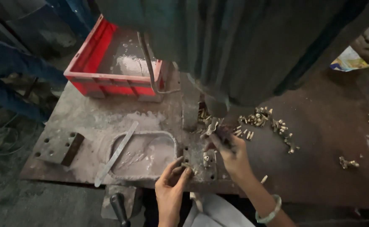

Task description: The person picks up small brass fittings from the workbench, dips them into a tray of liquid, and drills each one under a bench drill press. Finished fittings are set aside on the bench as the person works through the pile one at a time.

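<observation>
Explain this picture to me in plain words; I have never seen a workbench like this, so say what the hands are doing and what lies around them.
One camera, worn on the person's head, looks down at a dirty metal bench under a big dark machine. The left hand pinches a small brass-coloured piece in its fingers. The right hand, with a pale bangle on the wrist, reaches toward a small fixture block beneath the machine; whether it holds anything is unclear. Loose brass parts lie scattered to the right. To the left sit a shallow grey tray, a flat metal strip and a red plastic crate.
</observation>
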